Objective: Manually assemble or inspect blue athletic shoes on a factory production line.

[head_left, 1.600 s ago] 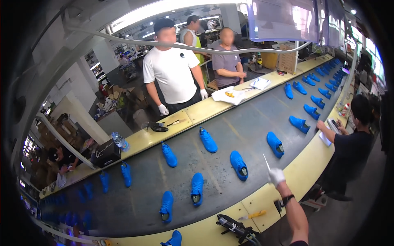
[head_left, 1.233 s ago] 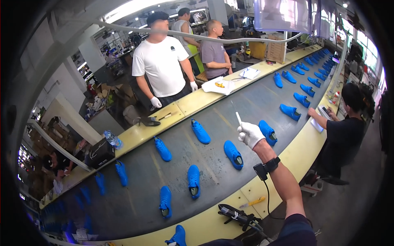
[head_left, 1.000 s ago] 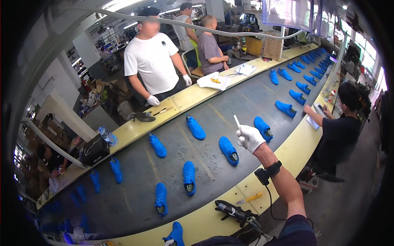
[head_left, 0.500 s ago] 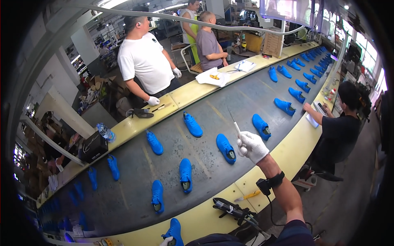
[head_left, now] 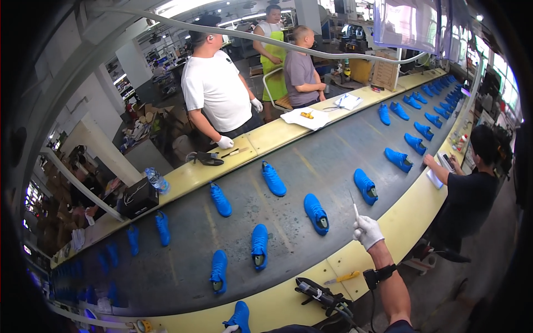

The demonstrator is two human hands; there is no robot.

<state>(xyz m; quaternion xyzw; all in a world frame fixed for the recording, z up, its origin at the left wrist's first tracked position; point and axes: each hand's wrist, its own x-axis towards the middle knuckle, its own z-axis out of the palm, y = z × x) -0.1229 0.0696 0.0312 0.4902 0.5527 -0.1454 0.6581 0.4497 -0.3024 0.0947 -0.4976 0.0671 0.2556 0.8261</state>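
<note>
Overhead, a wide grey conveyor belt (head_left: 311, 166) with yellow edges curves through a busy workshop, carrying rows of blue shoes (head_left: 316, 213) that lie well apart from one another. Across the belt a person in a white shirt (head_left: 214, 91) stands at the far edge, and another person in black (head_left: 469, 194) leans on the near edge to the right. The wearer's right hand (head_left: 367, 231), in a white glove, is raised above the near edge and closed around a thin pale tool (head_left: 355, 208). Its long axis is nearly upright, tip pointing up and slightly left, near one blue shoe. At the bottom edge, only a sliver of the left hand (head_left: 230, 328) is visible, so its grip cannot be judged.
</note>
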